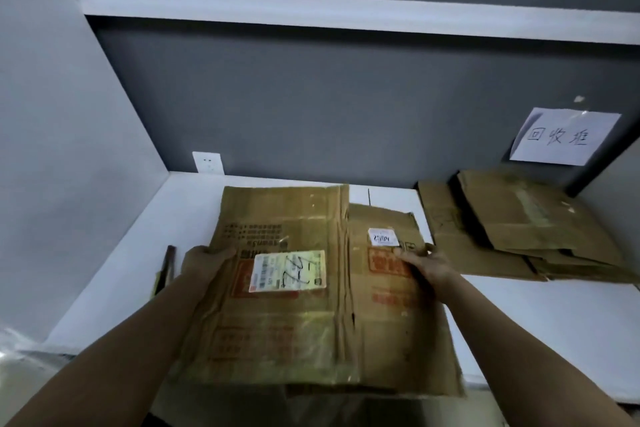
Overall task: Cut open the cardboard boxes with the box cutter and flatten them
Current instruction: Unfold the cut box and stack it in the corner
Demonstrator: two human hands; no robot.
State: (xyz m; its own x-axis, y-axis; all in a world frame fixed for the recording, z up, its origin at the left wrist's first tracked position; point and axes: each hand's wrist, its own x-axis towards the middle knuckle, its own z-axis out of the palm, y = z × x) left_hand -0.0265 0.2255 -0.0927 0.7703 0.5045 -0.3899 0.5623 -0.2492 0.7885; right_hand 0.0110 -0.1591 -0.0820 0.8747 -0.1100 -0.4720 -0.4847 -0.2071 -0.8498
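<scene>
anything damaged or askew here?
Mostly wear: the flattened box held by the left hand and right hand is creased along its middle fold, with a small tear there. The stack of flattened boxes at right is fanned unevenly.

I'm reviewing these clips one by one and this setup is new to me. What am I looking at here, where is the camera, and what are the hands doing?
There is no machine here: a person wears a camera on the head, looking forward and down, so both forearms enter from below. The left hand and right hand each hold a side of a flattened cardboard box bearing a shipping label, the thumbs on top in a firm grip. It is held over a white table. At the far right lies a pile of flattened boxes under a paper sign on the wall. A dark narrow object, too unclear to identify, lies left of the left hand.
</scene>
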